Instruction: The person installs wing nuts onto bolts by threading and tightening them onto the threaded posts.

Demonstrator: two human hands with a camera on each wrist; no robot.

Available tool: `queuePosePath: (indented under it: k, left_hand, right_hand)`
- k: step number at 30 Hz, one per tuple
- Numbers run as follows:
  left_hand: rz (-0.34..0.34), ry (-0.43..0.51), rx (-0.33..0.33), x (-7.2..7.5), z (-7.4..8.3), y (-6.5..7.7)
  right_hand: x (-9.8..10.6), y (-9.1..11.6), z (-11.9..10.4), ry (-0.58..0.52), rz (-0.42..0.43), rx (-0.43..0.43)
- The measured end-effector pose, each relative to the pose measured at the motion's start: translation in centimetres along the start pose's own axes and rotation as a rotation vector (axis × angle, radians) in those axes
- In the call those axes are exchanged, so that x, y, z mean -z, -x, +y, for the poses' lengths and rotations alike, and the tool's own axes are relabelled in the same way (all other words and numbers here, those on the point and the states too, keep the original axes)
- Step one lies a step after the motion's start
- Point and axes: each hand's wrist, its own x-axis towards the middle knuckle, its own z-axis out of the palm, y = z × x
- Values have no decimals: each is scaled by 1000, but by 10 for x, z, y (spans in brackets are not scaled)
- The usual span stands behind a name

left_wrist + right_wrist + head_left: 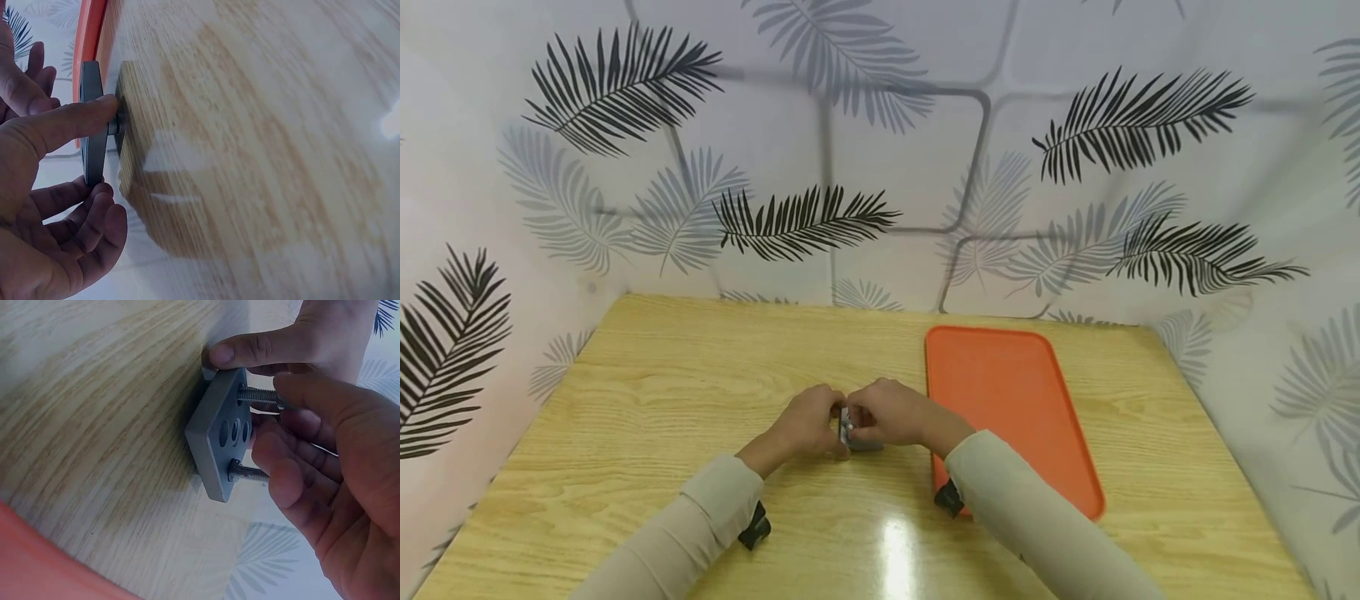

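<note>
At the middle of the table, my left hand (811,419) grips a small grey plate (215,447) by its edges, thumb on one side and fingertips on the other. The plate has several round holes, and two threaded bolts stand out of its face. My right hand (891,412) pinches the end of one bolt (257,395), with its other fingers curled close to the second bolt (247,472). In the left wrist view the plate (94,153) shows edge-on, with a short dark piece (113,126) protruding from its underside toward the tabletop.
An orange tray (1000,392) lies to the right on the wooden table (700,358), partly under my right forearm. Behind the table hangs a leaf-patterned backdrop (880,167). Black wrist devices (755,527) sit below both cuffs.
</note>
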Motion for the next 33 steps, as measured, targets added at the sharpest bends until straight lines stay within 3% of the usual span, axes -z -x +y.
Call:
queuePosePath:
  k: [7,15,33]
  left_hand:
    - [-3,-4,-3,0,1,-1]
    - [-27,20,-20,1,1,-1]
    - [-4,1,-10,1,1,1]
  right_hand:
    - [7,2,0,-15,90,7]
    - [7,2,-2,-56,-40,57]
    - [2,0,-1,11,31,50]
